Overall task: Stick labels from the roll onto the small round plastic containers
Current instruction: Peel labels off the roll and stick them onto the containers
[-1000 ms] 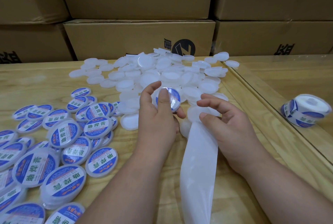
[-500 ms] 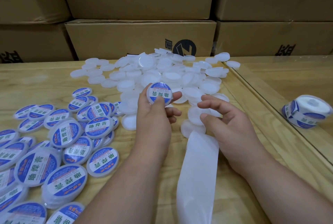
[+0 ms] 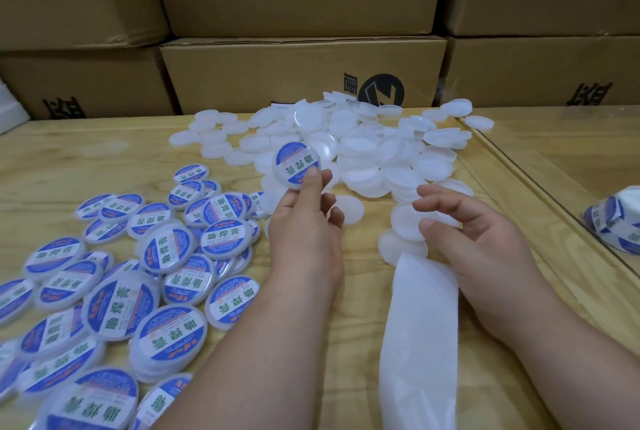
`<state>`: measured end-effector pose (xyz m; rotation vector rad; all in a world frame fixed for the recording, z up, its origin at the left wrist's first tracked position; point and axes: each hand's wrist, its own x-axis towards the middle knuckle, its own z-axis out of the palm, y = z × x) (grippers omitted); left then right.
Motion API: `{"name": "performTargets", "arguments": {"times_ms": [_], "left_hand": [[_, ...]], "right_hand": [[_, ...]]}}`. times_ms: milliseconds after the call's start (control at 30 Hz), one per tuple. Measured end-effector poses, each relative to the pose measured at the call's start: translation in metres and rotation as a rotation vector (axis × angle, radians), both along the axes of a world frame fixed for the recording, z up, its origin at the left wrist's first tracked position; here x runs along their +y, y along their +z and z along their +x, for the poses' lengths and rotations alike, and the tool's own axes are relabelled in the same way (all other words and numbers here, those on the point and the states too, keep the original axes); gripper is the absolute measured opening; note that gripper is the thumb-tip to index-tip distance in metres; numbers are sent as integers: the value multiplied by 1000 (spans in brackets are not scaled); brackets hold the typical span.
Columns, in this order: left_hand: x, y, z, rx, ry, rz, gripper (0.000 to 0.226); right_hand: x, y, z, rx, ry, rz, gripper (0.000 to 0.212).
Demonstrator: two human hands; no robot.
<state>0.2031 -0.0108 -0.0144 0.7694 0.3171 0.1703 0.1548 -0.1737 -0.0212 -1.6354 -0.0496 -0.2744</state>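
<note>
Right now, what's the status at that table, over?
Left hand pinches small round white plastic container with blue label, lifted over unlabelled white pile. Right hand open, on white backing strip. Nothing in the way.

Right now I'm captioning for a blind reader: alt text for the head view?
A left hand holds up a blue-labelled container over a wooden table; the right hand hovers open above white backing strip. Labelled containers lie left, unlabelled ones behind.
</note>
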Motion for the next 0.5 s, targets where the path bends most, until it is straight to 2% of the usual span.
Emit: {"name": "performTargets", "arguments": {"times_ms": [100,167,300,367,500], "left_hand": [[2,1,0,-5,-17,-71,16],[4,3,0,-15,-30,-138,2],[8,8,-1,-40,-24,-268,44],[10,11,-2,-75,-13,-303,51],[19,15,0,-96,68,-342,22]], "right_hand": [[-2,-3,2,-3,2,1,30],[-1,-3,2,-7,0,7,31],[0,-2,3,-13,-4,6,32],[-1,-2,2,-13,5,17,32],[-1,-1,1,5,14,17,31]]}}
